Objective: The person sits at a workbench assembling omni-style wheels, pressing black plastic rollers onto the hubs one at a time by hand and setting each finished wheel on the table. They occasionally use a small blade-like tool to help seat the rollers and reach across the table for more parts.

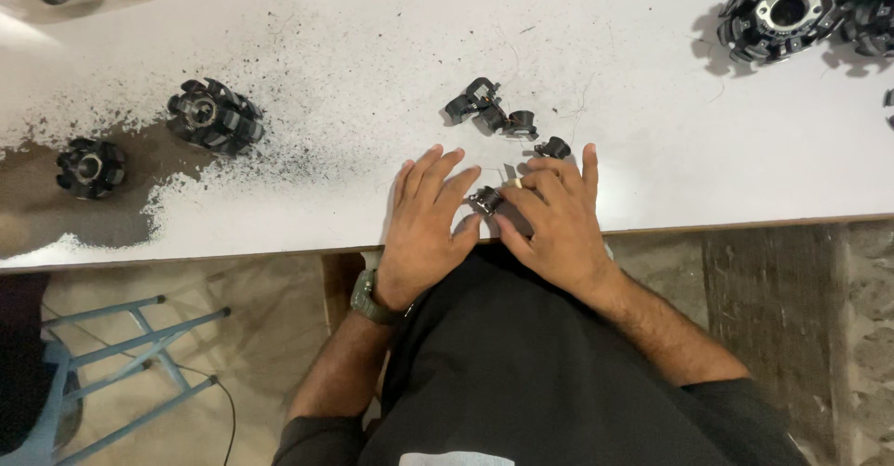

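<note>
your left hand and right hand pinch one small black roller piece between their fingertips at the white table's near edge, so that part looks unfinished. just beyond, loose black pieces lie unassembled; farther off, three assembled wheels and a larger wheel look done.

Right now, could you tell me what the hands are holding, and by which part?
Both hands, left hand and right hand, pinch a small black part between their fingertips; exactly where they grip it cannot be told.
</note>
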The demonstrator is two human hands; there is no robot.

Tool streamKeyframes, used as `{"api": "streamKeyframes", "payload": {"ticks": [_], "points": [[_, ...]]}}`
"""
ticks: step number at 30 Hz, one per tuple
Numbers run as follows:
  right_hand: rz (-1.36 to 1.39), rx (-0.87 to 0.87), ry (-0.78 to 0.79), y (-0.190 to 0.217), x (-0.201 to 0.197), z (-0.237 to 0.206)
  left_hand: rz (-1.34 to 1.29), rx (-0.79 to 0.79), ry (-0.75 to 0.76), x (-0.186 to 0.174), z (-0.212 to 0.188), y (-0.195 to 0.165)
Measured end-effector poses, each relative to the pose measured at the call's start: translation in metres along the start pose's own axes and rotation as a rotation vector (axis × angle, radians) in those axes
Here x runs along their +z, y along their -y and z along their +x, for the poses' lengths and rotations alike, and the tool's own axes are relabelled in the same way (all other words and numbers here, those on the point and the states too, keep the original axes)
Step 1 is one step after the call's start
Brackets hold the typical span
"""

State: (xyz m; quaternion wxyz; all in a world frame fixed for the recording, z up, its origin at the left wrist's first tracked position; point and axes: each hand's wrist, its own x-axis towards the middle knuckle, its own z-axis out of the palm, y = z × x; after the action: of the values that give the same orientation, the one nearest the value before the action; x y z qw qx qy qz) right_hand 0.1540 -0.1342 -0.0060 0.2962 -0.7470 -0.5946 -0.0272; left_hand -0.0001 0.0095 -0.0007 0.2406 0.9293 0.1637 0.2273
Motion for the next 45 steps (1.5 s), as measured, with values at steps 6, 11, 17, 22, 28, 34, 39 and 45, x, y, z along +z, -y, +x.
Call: {"api": "streamKeyframes", "payload": {"ticks": [6,11,17,22,28,34,39,45], "points": [[0.007,-0.001,-0.007,0.001,0.004,-0.001,0.147,0.232,-0.095,0.003,-0.002,0.000],[-0.022,-0.001,-0.048,0.000,0.008,0.003,0.225,0.294,-0.140,0.004,-0.004,0.003],[-0.035,0.048,-0.070,-0.001,0.013,-0.002,0.213,0.251,-0.171,0.011,-0.008,0.002],[0.024,-0.035,-0.208,-0.008,0.012,-0.021,0.167,0.179,-0.212,0.020,-0.012,-0.001],[0.246,-0.125,-0.197,-0.009,0.023,-0.035,0.147,0.105,-0.257,0.025,-0.016,-0.002],[0.153,-0.117,-0.194,-0.001,0.027,-0.022,0.072,0.067,-0.262,0.026,-0.019,-0.003],[0.180,-0.116,-0.172,0.002,0.023,-0.018,0.039,0.077,-0.277,0.028,-0.021,0.000],[0.215,-0.133,-0.186,0.001,0.024,-0.014,0.191,0.140,-0.257,0.028,-0.020,-0.001]]}}
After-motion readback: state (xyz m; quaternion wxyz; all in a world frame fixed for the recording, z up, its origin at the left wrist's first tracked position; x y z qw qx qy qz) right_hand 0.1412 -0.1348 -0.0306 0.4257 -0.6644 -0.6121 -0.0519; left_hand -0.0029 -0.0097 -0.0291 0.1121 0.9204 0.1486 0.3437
